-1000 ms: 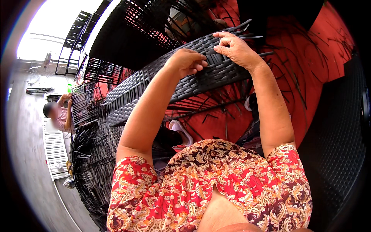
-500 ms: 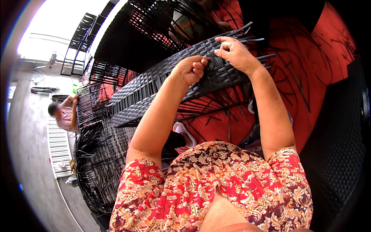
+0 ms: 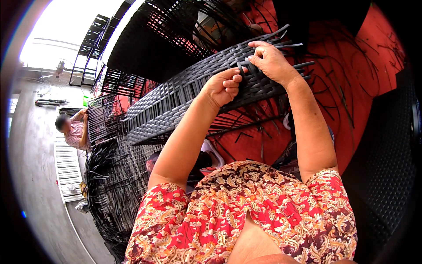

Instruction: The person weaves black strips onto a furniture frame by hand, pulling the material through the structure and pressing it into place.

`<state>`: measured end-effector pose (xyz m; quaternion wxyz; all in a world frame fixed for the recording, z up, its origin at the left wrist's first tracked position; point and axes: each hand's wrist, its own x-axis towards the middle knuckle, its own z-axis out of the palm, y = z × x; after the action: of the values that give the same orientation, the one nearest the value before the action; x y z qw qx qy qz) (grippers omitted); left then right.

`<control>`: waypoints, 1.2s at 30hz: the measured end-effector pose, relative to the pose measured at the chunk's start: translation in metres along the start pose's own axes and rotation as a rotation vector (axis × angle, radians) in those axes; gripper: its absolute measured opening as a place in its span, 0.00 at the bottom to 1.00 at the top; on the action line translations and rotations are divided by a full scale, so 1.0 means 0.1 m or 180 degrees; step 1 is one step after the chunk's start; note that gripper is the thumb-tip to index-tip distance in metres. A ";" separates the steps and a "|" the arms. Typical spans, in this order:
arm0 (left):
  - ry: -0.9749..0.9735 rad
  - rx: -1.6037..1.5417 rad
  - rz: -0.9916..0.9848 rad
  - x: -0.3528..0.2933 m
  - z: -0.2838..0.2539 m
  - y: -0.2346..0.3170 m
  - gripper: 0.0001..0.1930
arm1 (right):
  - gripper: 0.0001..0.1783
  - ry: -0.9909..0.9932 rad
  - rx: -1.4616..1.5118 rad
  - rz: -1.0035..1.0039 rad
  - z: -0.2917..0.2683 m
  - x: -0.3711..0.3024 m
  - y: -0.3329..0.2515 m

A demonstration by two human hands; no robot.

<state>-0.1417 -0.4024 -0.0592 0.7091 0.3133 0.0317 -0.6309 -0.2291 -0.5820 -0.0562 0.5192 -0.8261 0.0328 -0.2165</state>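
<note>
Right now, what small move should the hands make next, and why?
Perhaps the left hand should ease the dark strip toward the right hand: the strip seems raised from the woven panel, the left hand appears to touch it, and the right is close beside it.

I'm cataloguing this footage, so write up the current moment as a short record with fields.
Left hand: left hand at the panel, fingers curled, fingertips at a dark strip; exact grip unclear
Right hand: right hand over the panel's farther right part, thumb and forefinger bent; whether they pinch a strip is unclear
Workpiece: dark grey woven panel, with open gaps in the weave and strip ends jutting out at right
Floor: red covering
Co-worker: person in pink top at far left, hands at a dark slatted frame
</note>
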 end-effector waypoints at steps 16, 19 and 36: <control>0.0167 0.0267 0.0731 0.02 0.08 -0.19 0.10 | 0.11 -0.0455 -0.1169 -0.0219 0.00 -0.04 0.00; 0.0563 0.1012 0.0399 0.01 0.19 -0.10 0.17 | 0.11 -0.0508 -0.1233 -0.0188 0.00 -0.04 -0.01; 0.0987 0.4016 -0.0765 0.24 0.39 0.43 0.05 | 0.13 -0.0422 -0.1638 -0.0506 0.07 -0.09 0.02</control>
<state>-0.1114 -0.4421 -0.0216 0.3013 0.7502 -0.2075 -0.5508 -0.2337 -0.5746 -0.0639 0.2747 -0.9432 -0.0123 -0.1865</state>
